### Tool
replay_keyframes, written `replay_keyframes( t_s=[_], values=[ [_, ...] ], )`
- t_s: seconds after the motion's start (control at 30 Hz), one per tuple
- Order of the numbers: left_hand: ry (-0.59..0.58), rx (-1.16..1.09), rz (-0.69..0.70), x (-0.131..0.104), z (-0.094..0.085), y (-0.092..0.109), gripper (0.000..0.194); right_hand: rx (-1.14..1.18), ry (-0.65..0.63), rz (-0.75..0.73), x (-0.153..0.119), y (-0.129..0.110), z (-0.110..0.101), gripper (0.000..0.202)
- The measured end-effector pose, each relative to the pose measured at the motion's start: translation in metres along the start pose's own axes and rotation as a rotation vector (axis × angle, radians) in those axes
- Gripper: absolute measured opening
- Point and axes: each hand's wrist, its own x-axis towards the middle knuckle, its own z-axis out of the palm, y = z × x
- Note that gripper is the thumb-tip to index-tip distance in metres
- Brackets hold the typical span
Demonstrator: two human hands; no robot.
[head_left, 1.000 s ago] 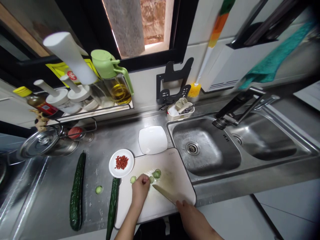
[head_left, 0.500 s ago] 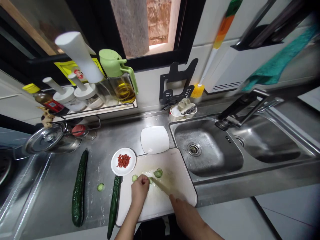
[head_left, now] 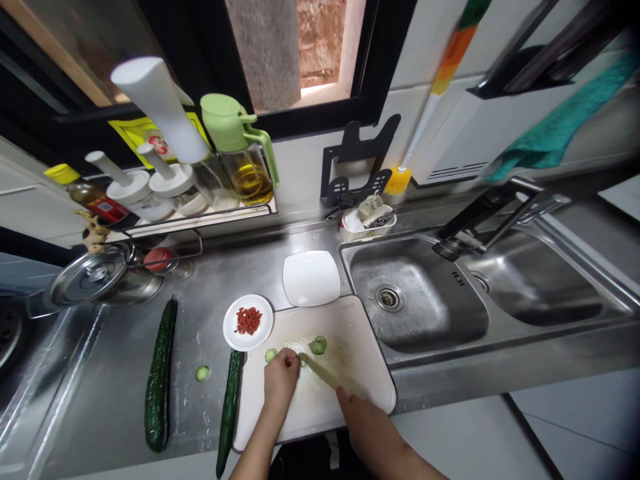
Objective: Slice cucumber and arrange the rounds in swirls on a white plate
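Note:
My left hand [head_left: 281, 379] is closed over the cutting board [head_left: 320, 420], its fingertips pinched at a small cucumber slice [head_left: 303, 360]. In my right hand [head_left: 361, 415] is a knife [head_left: 323, 372], its blade pointing up and left so that the tip meets that slice. Several cut cucumber slices [head_left: 318, 345] lie in a small cluster right of the blade tip. Another slice [head_left: 271, 355] rests just left of my left hand. A long cucumber [head_left: 231, 407] lies along the board's left edge.
Behind the board are a small plate of red pieces [head_left: 237, 339] and a white square dish [head_left: 311, 279]. To the left lie a whole cucumber [head_left: 160, 380] and a cucumber end [head_left: 202, 373] on the steel counter. The sink [head_left: 420, 293] borders the board on the right.
My right hand and the knife have shifted very slightly toward my left hand. The left hand keeps its pinch, and the slices lie as before.

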Motion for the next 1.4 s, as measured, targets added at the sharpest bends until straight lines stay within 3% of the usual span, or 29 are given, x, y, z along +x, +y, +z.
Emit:
replay_keyframes(
  t_s=[0.3,0.6,0.93,1.07,1.27,1.4],
  values=[
    [-0.011,0.006,-0.015,0.001,0.000,0.001,0.016,0.024,0.055,-0.013,0.004,0.002,0.008,0.058],
    [-0.015,-0.036,-0.023,0.000,0.001,-0.002,0.017,0.055,0.086,0.002,-0.001,0.023,0.027,0.053],
    [0.169,-0.047,-0.149,0.001,-0.036,-0.033,0.021,0.086,0.088,0.012,0.000,0.028,0.027,0.051],
    [0.196,-0.008,-0.170,0.006,-0.042,-0.042,0.020,0.112,0.068,0.021,0.000,0.028,0.026,0.047],
    [0.235,0.048,-0.128,0.007,-0.038,-0.044,0.020,0.117,0.061,0.015,0.000,0.028,0.024,0.048],
    [0.261,0.055,0.045,0.009,-0.029,-0.031,0.023,0.097,0.067,0.008,0.000,0.028,0.026,0.051]
  ],
)
